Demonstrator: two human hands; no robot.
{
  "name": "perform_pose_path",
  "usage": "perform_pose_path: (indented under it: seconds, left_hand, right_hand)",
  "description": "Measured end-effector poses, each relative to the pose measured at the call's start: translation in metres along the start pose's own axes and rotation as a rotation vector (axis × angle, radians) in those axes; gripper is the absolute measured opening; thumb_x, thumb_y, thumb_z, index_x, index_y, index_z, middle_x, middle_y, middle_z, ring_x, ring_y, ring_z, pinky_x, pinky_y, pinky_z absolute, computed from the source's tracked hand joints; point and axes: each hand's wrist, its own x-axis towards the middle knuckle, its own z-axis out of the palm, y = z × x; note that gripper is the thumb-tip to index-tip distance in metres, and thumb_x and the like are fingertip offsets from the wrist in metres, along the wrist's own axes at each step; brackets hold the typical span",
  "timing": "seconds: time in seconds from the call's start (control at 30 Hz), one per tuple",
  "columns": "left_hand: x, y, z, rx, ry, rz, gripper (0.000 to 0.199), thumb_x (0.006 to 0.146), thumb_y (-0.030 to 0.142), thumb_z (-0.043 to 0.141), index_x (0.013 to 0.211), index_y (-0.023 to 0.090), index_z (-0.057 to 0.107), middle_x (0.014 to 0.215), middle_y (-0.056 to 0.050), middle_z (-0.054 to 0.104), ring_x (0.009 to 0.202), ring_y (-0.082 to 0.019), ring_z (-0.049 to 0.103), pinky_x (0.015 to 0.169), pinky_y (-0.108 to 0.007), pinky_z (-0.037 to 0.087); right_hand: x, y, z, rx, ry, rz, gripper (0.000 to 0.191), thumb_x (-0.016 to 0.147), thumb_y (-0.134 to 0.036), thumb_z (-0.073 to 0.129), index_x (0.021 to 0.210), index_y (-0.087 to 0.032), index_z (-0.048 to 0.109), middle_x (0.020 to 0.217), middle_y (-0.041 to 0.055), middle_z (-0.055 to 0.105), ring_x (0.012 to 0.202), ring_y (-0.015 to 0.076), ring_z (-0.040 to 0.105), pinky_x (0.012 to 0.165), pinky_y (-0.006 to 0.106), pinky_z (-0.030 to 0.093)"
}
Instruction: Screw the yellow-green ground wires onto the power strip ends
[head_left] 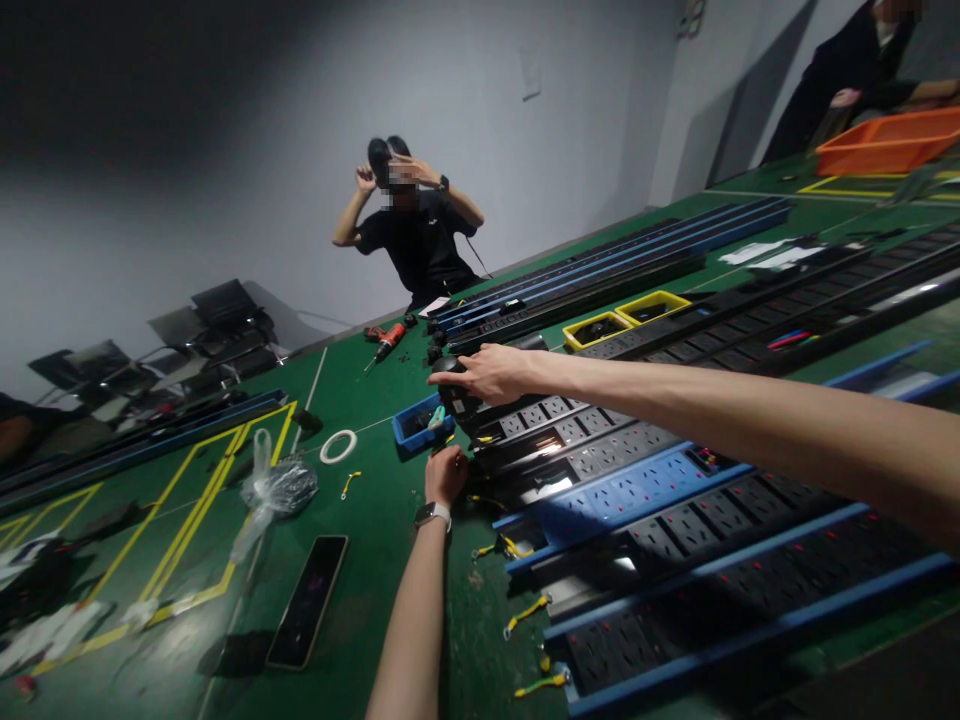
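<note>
My right hand [491, 374] reaches across from the right, fingers over a black rounded object [459, 401] at the near ends of the socket strips; its kind is not clear. Below it, my left hand [447, 474], with a watch on the wrist, is bent with the fingers curled beside the strip ends. What those fingers hold, if anything, is hidden. Black power strips [592, 425] and a blue power strip [622, 495] lie side by side to the right. Yellow-green wires [527, 615] with ring terminals stick out of their ends. A blue bin [411, 432] of small parts stands just beyond my left hand.
On the green table lie a phone [309, 600], a plastic bag [281, 487], a white ring of tape [338, 447] and a red drill [388, 342]. Yellow bins [652, 305] stand farther back. A person [424, 245] faces me with raised hands; another is near an orange crate [889, 140].
</note>
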Motion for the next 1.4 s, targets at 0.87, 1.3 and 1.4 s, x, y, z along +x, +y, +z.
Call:
perform_pose_path:
  seconds: [0.87,1.3,1.4]
  left_hand:
    - [0.0,0.004,-0.004,0.085,-0.061,-0.024,0.022,0.094,0.015,0.047,0.075,0.019,0.057,0.081,-0.003,0.067,0.073,-0.013,0.055,0.068,-0.026,0.027]
    - [0.0,-0.001,0.001,0.02,-0.027,0.001,0.021,0.092,0.015,0.044,0.073,0.019,0.053,0.076,-0.002,0.062,0.069,-0.013,0.049,0.068,-0.026,0.027]
    - [0.0,-0.001,0.001,0.021,-0.025,0.01,0.021,0.092,0.016,0.044,0.073,0.019,0.052,0.076,-0.002,0.062,0.069,-0.013,0.049,0.068,-0.026,0.027]
  right_hand:
    - [-0.02,-0.025,0.009,-0.151,0.106,0.163,0.085,0.093,-0.016,0.044,0.163,-0.043,0.002,0.112,0.0074,0.059,0.083,0.0147,0.057,0.075,0.03,0.039]
    - [-0.012,-0.026,0.004,-0.165,0.104,0.145,0.08,0.096,-0.016,0.04,0.163,-0.044,0.006,0.112,0.0065,0.061,0.083,0.0139,0.056,0.076,0.03,0.038]
    - [-0.013,-0.026,0.003,-0.18,0.099,0.132,0.083,0.094,-0.015,0.042,0.163,-0.043,0.005,0.112,0.0064,0.061,0.084,0.014,0.056,0.077,0.03,0.038]
